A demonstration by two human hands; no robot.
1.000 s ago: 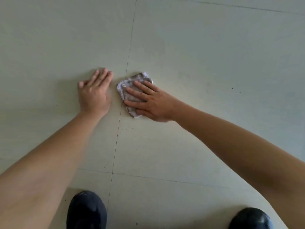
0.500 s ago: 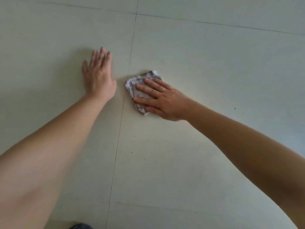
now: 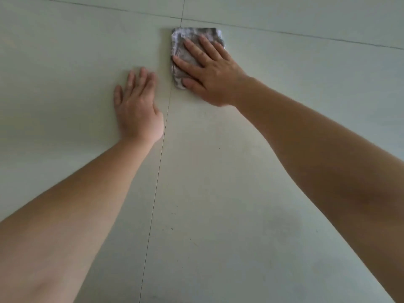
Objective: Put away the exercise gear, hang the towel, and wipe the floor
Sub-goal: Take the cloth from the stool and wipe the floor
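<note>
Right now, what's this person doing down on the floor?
They are wiping a pale tiled floor by hand. The right hand lies flat, fingers spread, pressing a small folded grey cloth against a tile, close to where two grout lines cross. The left hand rests palm down on the neighbouring tile, holding nothing, apparently for support. A few dark specks show on the floor nearer the person. No exercise gear or towel is in view.
</note>
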